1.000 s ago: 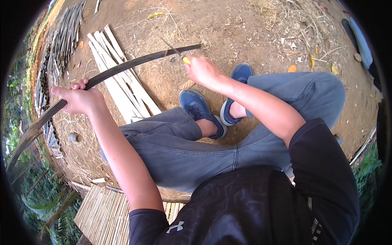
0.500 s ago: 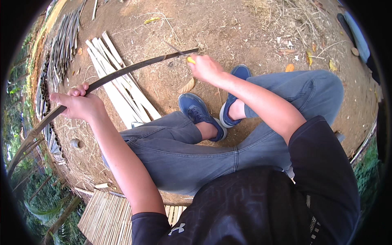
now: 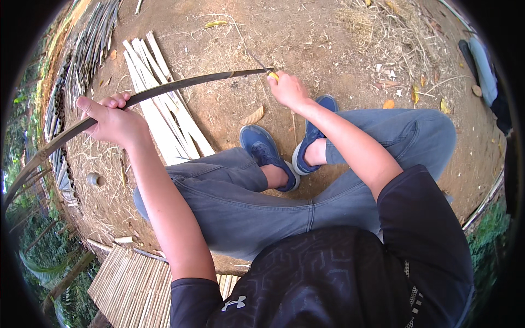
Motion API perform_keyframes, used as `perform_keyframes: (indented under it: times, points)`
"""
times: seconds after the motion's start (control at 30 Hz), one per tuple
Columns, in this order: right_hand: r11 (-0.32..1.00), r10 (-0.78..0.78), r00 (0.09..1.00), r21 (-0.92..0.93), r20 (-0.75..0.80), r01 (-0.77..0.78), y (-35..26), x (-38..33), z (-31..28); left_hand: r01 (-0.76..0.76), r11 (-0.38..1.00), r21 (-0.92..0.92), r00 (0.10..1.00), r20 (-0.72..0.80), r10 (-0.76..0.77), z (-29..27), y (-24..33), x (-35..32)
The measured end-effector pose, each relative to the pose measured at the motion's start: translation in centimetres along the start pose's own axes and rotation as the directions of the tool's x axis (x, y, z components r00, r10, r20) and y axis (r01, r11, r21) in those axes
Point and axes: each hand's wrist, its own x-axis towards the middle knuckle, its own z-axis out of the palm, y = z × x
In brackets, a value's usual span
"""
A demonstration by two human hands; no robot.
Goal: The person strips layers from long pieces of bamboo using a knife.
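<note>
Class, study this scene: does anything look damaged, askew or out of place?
Nothing stands out. The left hand and right hand hold a long dark curved bamboo strip; pale split bamboo slats lie roughly side by side on the bare brown dirt ground.

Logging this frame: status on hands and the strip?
Left hand gripping long dark bamboo strip. Right hand at its far end, holding yellow-handled knife. Pale cut slats lie beneath.

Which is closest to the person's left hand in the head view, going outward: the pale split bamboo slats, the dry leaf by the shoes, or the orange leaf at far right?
From the left hand:
1. Pale bamboo slats, just right of it, on the ground.
2. Dry leaf, mid-picture, above the left shoe.
3. Orange leaf, far right, beyond the right hand.
</note>
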Motion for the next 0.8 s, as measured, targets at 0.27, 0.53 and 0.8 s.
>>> perform_keyframes:
  times: [0.27,0.53,0.8]
  points:
    - [0.989,-0.147,0.985,0.03,0.088,0.145,-3.5,-2.3,-0.3,0.055,0.998,-0.021,0.998,-0.016,-0.055,-0.4,0.3,0.1]
    - [0.991,-0.042,0.951,0.132,0.306,0.001,-4.6,-5.4,-0.7,0.035,0.999,-0.011,0.998,-0.051,-0.035,0.3,1.1,-1.2]
    - [0.989,-0.144,0.963,0.065,0.228,0.132,-6.4,-6.7,0.0,0.037,0.998,-0.051,0.995,-0.092,-0.041,-0.8,0.5,-1.0]
